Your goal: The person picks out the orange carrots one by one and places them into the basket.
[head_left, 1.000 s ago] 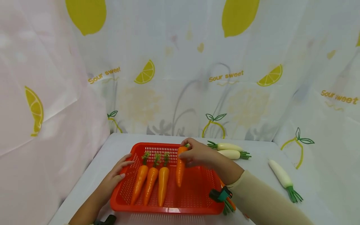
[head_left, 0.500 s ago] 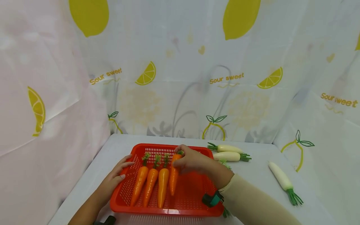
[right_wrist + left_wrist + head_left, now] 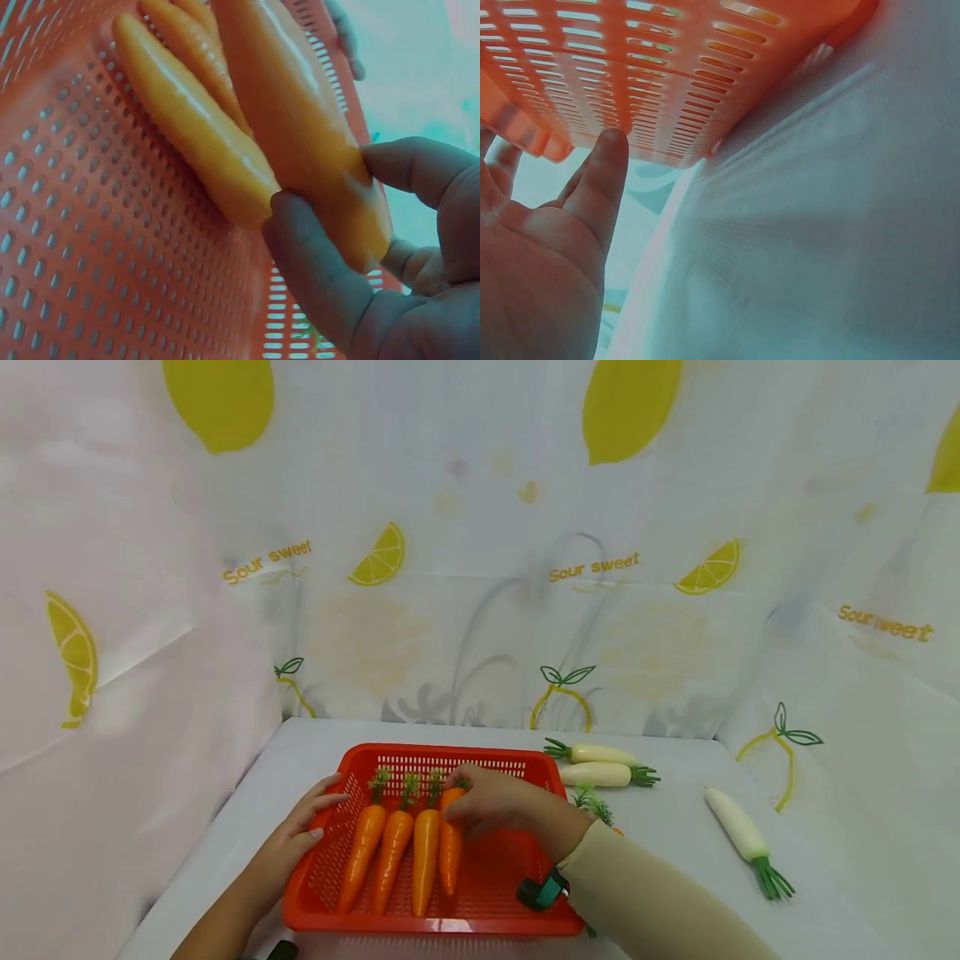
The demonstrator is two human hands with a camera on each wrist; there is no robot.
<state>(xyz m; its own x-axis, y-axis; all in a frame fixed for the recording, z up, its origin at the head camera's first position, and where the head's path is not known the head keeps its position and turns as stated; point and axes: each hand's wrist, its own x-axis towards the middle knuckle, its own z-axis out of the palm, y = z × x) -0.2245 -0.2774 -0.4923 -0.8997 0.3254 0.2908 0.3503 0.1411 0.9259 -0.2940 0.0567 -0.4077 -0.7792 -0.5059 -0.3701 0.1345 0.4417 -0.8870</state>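
Note:
A red perforated basket (image 3: 442, 925) stands on the white table, with three carrots side by side in its left half, the rightmost of them a carrot (image 3: 425, 862). My right hand (image 3: 498, 806) pinches another carrot (image 3: 450, 852) near its leafy top, just right of those three. In the right wrist view, thumb and fingers (image 3: 315, 262) grip the thick end of the held carrot (image 3: 300, 112). My left hand (image 3: 288, 852) rests with relaxed fingers on the basket's left rim; the left wrist view shows the hand (image 3: 551, 255) beside the basket wall (image 3: 652, 82).
Two white radishes (image 3: 596, 774) lie behind the basket's right corner, and a third (image 3: 735, 822) lies farther right. Green carrot leaves (image 3: 592, 802) show beside the basket's right side, partly hidden by my right forearm. A patterned cloth (image 3: 465, 610) hangs behind the table.
My right hand has moved left and lower with the carrot, bringing it close to the three in the basket. The left hand has stayed at the rim. The head view has shifted slightly.

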